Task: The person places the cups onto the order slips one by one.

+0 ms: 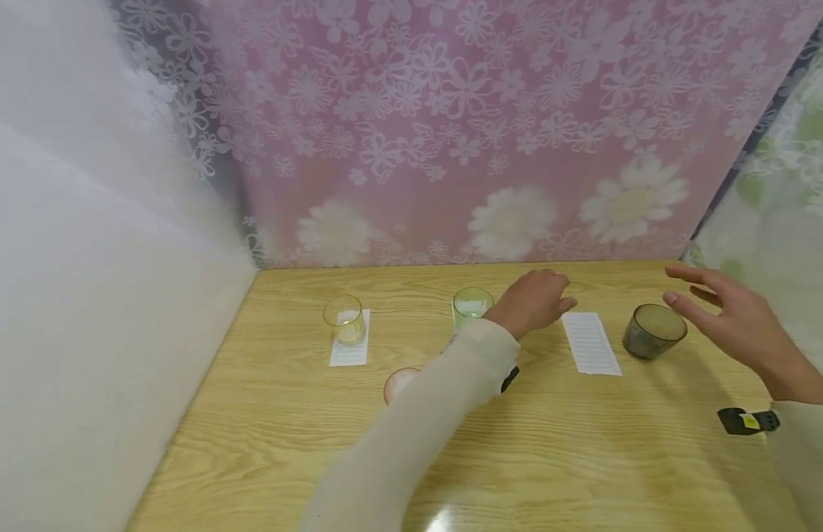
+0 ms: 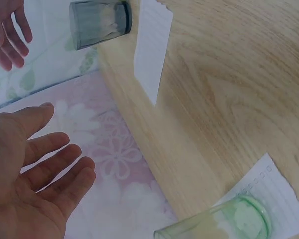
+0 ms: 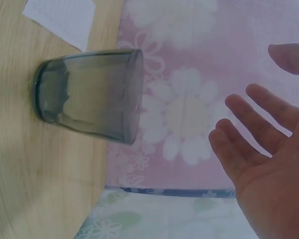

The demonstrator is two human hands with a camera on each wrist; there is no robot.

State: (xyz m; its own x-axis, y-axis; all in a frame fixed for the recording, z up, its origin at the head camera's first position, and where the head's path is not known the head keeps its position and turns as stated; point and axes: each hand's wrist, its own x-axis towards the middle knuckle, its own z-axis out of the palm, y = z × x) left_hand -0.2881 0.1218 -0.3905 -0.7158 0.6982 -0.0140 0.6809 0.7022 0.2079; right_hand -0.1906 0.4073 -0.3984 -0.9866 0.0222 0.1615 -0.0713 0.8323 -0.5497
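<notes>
My right hand (image 1: 737,318) hovers by a smoky grey glass (image 1: 654,332), fingers spread and relaxed. That glass stands upright on the wood, just right of a lined paper slip (image 1: 591,343). In the right wrist view, a gap separates the fingers (image 3: 254,124) from the glass's rim. Reaching across the table, my left hand (image 1: 534,299) is in the air between a green glass (image 1: 471,303) and the slip. Its fingers (image 2: 55,149) are loosely extended and it holds nothing. The green glass has white contents and stands on another slip, partly behind the left wrist.
A yellow glass (image 1: 345,321) stands on a paper slip (image 1: 348,355) at the left. Nearer, a pinkish glass (image 1: 398,383) is mostly covered by the left sleeve (image 1: 445,384). Flowered fabric (image 1: 411,148) hangs behind the wooden table (image 1: 265,443), with more fabric at both sides.
</notes>
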